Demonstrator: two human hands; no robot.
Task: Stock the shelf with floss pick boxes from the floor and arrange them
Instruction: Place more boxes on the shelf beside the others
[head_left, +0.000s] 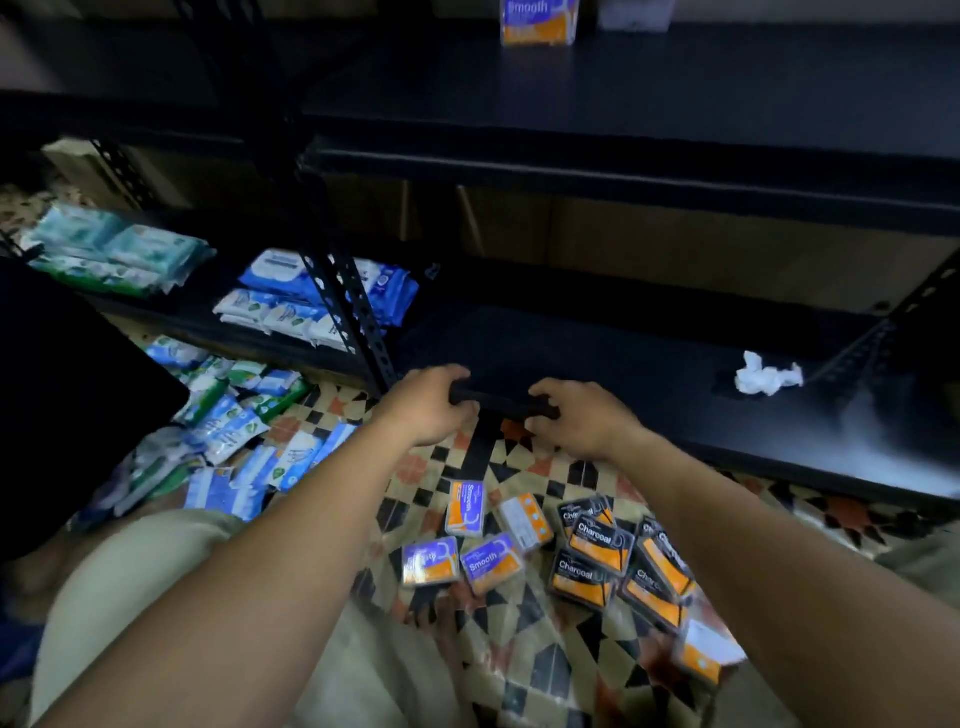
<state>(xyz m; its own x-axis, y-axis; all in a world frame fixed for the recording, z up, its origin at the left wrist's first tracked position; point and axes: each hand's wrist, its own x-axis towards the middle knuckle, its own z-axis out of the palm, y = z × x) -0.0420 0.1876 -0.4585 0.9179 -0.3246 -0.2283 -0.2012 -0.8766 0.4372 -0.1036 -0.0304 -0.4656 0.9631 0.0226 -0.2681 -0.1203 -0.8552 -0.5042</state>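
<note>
Floss pick boxes lie scattered on the patterned floor. The blue-and-orange "Smooth" boxes (485, 553) are in the middle and the black-and-orange "Charcoal" boxes (602, 558) are to their right. One Smooth box (539, 22) stands upright on the upper black shelf (675, 104). My left hand (428, 402) and my right hand (576, 415) curl their fingers round a dark bar-shaped thing (504, 401) at the front edge of the lower shelf (623, 364). I cannot tell if it is a box or the edge itself.
A crumpled white tissue (768, 378) lies on the lower shelf to the right. Wipe packs (322, 299) sit on the left shelf unit and more (228, 431) are heaped on the floor at left. A perforated black upright (348, 312) stands left of my hands.
</note>
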